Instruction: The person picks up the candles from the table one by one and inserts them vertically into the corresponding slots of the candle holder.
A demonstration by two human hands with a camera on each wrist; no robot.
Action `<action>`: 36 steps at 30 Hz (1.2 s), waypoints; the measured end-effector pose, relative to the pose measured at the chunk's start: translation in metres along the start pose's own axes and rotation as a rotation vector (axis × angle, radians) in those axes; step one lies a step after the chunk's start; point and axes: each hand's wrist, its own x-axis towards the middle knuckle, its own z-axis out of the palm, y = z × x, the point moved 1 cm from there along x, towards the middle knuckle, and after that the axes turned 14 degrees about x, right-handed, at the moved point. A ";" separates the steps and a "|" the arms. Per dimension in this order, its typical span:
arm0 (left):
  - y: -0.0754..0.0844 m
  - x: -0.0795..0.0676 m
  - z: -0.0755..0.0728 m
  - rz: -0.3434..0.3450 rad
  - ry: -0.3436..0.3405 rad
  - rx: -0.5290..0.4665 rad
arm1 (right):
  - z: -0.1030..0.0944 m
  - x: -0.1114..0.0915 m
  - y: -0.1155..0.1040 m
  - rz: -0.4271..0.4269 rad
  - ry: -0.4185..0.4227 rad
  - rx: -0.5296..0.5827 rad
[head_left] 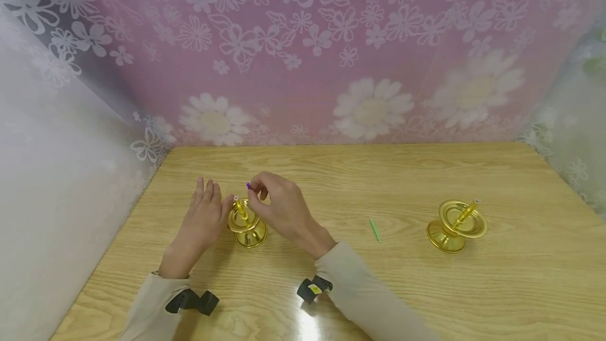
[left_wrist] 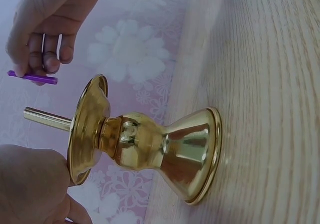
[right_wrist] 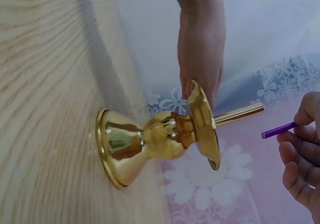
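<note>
A shiny gold candle holder (head_left: 251,236) with a round dish and an upright centre tube (left_wrist: 46,118) stands on the table between both hands. Straight-fingered, my left hand (head_left: 203,222) lies beside the dish rim; its thumb side appears to touch the rim in the left wrist view. My right hand (head_left: 286,214) pinches a short purple stick (right_wrist: 278,130) between thumb and forefinger, its other fingers loosely bent. In both wrist views the stick is held apart from the tube, near its top end. The kind of stick cannot be told.
A thin green stick (head_left: 375,230) lies on the wood-grain table (head_left: 331,172), right of my right hand. Farther right stands a second gold candle holder (head_left: 447,238). Flower-patterned cloth (head_left: 293,93) hangs behind the table and along its sides.
</note>
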 end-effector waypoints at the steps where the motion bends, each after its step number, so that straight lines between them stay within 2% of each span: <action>1: 0.000 0.000 0.000 0.001 0.006 0.002 | 0.000 0.001 -0.001 -0.002 -0.002 0.016; 9: -0.001 -0.001 -0.001 -0.001 -0.001 0.009 | 0.002 0.006 -0.003 -0.001 -0.019 0.159; 16: -0.001 -0.002 -0.002 0.011 0.007 0.008 | 0.006 0.012 -0.006 0.042 -0.003 0.262; 26: 0.000 -0.001 0.001 0.014 0.039 0.020 | 0.013 0.016 -0.004 0.053 -0.007 0.277; 36: 0.000 -0.002 0.002 0.004 0.026 0.011 | 0.014 0.016 -0.003 0.049 -0.013 0.261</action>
